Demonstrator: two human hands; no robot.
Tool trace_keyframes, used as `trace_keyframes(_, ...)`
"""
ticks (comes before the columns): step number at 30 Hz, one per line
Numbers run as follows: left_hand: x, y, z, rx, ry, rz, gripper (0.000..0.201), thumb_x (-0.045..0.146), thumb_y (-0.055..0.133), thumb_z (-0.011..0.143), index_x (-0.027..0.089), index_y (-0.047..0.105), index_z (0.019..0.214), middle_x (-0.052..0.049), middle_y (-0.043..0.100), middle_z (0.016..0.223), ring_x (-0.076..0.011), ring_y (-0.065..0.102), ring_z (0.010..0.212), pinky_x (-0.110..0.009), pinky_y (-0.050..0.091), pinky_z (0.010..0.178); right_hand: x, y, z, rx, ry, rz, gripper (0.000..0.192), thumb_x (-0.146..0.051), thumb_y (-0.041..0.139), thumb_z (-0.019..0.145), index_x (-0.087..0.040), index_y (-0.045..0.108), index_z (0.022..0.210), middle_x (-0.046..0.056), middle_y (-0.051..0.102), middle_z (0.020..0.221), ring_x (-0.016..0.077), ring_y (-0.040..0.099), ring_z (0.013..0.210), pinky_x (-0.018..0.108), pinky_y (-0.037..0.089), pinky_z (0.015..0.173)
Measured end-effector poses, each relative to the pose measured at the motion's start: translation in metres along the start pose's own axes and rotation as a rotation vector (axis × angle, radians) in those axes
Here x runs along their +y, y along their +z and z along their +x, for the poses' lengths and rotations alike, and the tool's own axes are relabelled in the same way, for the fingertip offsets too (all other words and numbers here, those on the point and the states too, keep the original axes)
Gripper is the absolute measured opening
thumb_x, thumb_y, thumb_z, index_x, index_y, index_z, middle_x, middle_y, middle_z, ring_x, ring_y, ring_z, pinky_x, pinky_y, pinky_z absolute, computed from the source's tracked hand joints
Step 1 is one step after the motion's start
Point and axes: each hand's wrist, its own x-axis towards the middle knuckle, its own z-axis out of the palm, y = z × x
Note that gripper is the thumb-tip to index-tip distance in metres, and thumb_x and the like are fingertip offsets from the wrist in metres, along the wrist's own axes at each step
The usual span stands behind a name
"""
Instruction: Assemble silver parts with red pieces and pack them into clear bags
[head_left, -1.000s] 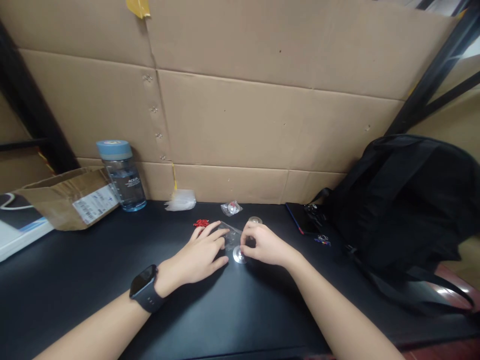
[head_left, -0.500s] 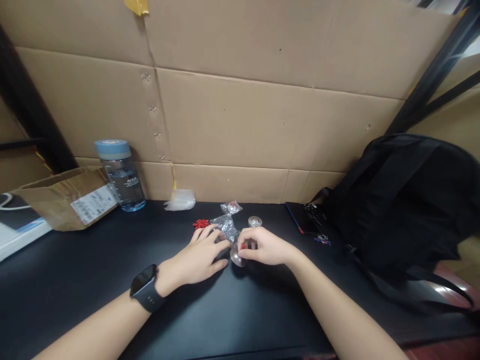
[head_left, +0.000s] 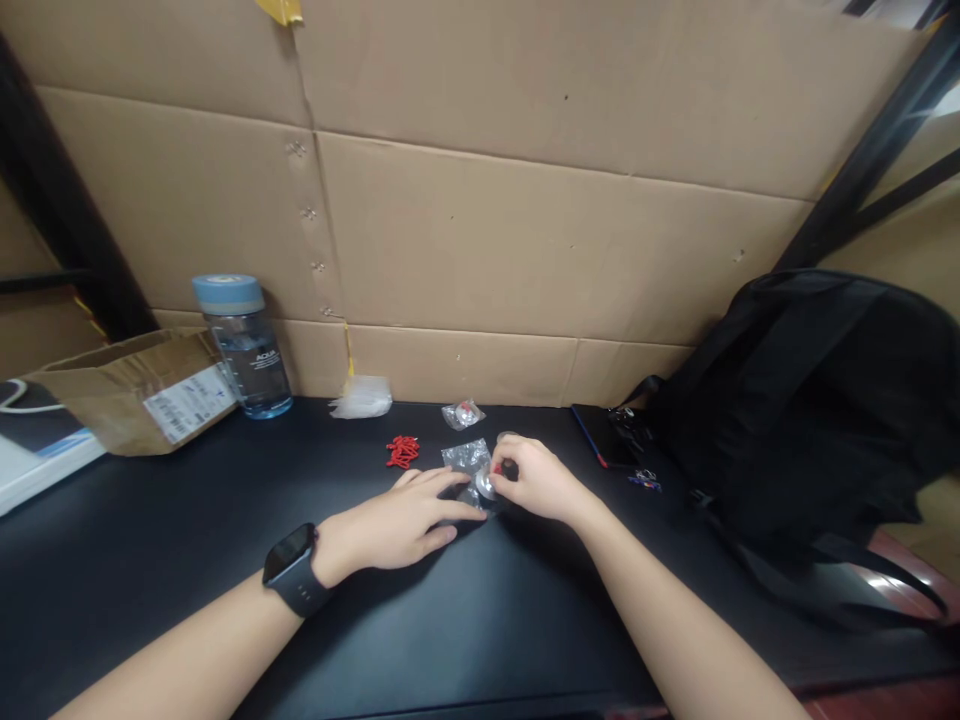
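Observation:
My right hand (head_left: 536, 480) pinches a clear round suction cup (head_left: 484, 485) by a small red part at its top, above a clear plastic bag (head_left: 466, 457). My left hand (head_left: 409, 515) lies palm down just to the left, fingers stretched out and apart, the fingertips on the near part of the bag. Behind my right hand another clear disc (head_left: 510, 437) shows only its rim. A small heap of red pieces (head_left: 403, 451) lies beyond my left hand. Farther back is a small clear packet (head_left: 463, 414) with a round red-and-clear item in it.
A stack of clear plastic sleeves (head_left: 361, 397) rests by the cardboard wall (head_left: 480, 250). To the left stand a water bottle (head_left: 251, 360) and an open brown paper bag (head_left: 142, 400). On the right are a dark flat tablet-like thing (head_left: 600, 435), small keyrings (head_left: 644, 480) and a black backpack (head_left: 817, 400).
My right hand has moved slightly up and right with the suction cup, now over the plastic bag. My left hand has slid off the red pieces and its fingers have stretched toward the bag.

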Motion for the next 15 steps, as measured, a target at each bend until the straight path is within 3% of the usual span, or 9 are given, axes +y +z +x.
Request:
trace_keyframes(4, 0.006, -0.006, 0.001, -0.051, 0.024, -0.038, 0.042, 0.027, 0.058, 0.095, 0.047, 0.062, 0.132, 0.0, 0.04, 0.156, -0.0309, 0.04, 0.142, -0.052, 0.034, 0.116, 0.002, 0.002, -0.001, -0.014, 0.013, -0.02, 0.005, -0.018, 0.069, 0.082, -0.021, 0.07, 0.078, 0.001, 0.061, 0.086, 0.0157, 0.058, 0.083, 0.025, 0.041, 0.072)
trace_keyframes(7, 0.009, -0.009, 0.001, -0.025, 0.035, -0.036, 0.037, 0.031, 0.061, 0.094, 0.046, 0.065, 0.128, -0.001, 0.045, 0.148, -0.0298, 0.043, 0.136, -0.049, 0.037, 0.114, 0.001, 0.001, -0.001, -0.028, 0.0, -0.004, 0.002, -0.019, 0.071, 0.082, -0.021, 0.071, 0.083, 0.001, 0.061, 0.086, 0.0156, 0.058, 0.082, 0.025, 0.042, 0.071)
trace_keyframes(12, 0.014, -0.015, 0.006, 0.075, 0.031, -0.016, 0.025, 0.038, 0.053, 0.1, 0.038, 0.071, 0.116, -0.005, 0.057, 0.124, -0.0235, 0.053, 0.118, -0.039, 0.042, 0.105, 0.01, -0.002, 0.002, 0.017, 0.003, 0.038, 0.005, -0.022, 0.068, 0.087, -0.021, 0.071, 0.091, 0.002, 0.065, 0.089, 0.0164, 0.06, 0.084, 0.028, 0.046, 0.078)
trace_keyframes(15, -0.001, -0.024, 0.008, 0.219, -0.031, 0.061, 0.027, 0.035, 0.047, 0.102, 0.029, 0.072, 0.107, -0.005, 0.063, 0.111, -0.0217, 0.057, 0.106, -0.037, 0.042, 0.099, 0.028, -0.004, 0.004, 0.109, 0.031, 0.013, 0.01, -0.02, 0.064, 0.089, -0.02, 0.07, 0.097, 0.005, 0.066, 0.099, 0.0187, 0.061, 0.093, 0.033, 0.046, 0.088)
